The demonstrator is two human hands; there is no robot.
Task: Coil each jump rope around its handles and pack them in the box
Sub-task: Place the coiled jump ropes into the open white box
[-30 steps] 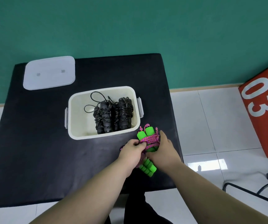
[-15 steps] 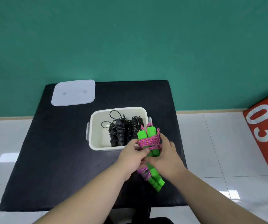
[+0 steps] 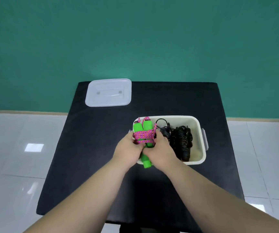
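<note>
Jump rope: the green-handled jump rope had its two foam handles side by side, pointing away from the person. The pink cord was wound in several turns around their middle, and a short loop stuck up past the far ends.
Where it was: at the left end of the box, with the far handle tips near the far-left corner and one near tip jutting out over the near rim. Whether it rested on the box floor or was held above it could not be told.
Left hand: the left hand gripped the bundle from the left, fingers curled onto the cord wraps.
Right hand: the right hand gripped it from the right, fingers curled round the handles – the two hands touched below the wraps.
Box: cream, open, standing on the table right of centre.
Black jump ropes: two coiled black jump ropes lay lengthwise in the box's right half, side by side.
Lid: the translucent lid lay flat at the table's far-left corner, well apart from the box.
Table: the black table stood on a white tiled floor against a green wall.
</note>
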